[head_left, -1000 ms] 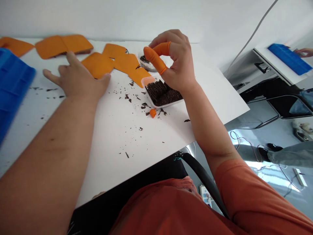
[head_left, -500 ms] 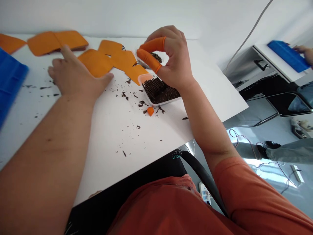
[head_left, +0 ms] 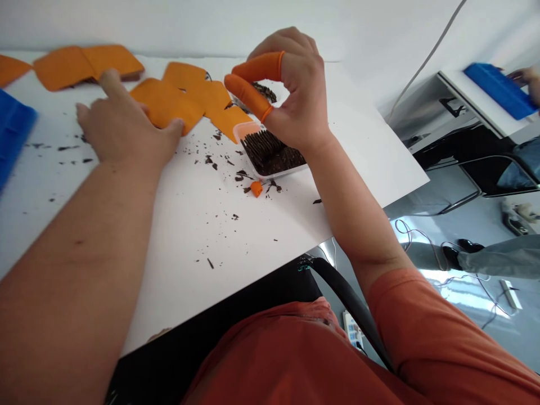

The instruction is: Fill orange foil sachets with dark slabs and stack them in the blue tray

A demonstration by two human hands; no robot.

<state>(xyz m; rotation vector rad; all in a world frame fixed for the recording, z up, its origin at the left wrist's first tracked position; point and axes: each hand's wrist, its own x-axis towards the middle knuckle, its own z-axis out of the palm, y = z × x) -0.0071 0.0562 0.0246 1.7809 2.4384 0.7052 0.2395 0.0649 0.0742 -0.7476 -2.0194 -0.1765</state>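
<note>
My left hand (head_left: 126, 126) is spread low over the white table, its fingers at the near edge of the orange sheets (head_left: 169, 104). Orange covers sit on the thumb and index finger of my right hand (head_left: 230, 79), which is raised over the table with those fingertips slightly apart and nothing visible between them. Below it is a clear plastic box (head_left: 270, 176) with rows of thin dark pieces (head_left: 264, 149). Behind my right fingers, partly hidden, stands a second container of dark bits (head_left: 268, 93). A small orange piece (head_left: 256, 189) lies by the box.
Dark crumbs (head_left: 208, 161) are scattered on the white table (head_left: 189, 225). More orange sheets (head_left: 63, 68) lie at the back left, near a blue tray (head_left: 14, 132). At the far right, another person's hand touches a blue bin (head_left: 498, 90).
The view has shifted slightly, and the table items appear a little further left and higher. My right hand has risen slightly, its covered fingertips a bit further left. My left hand remains spread.
</note>
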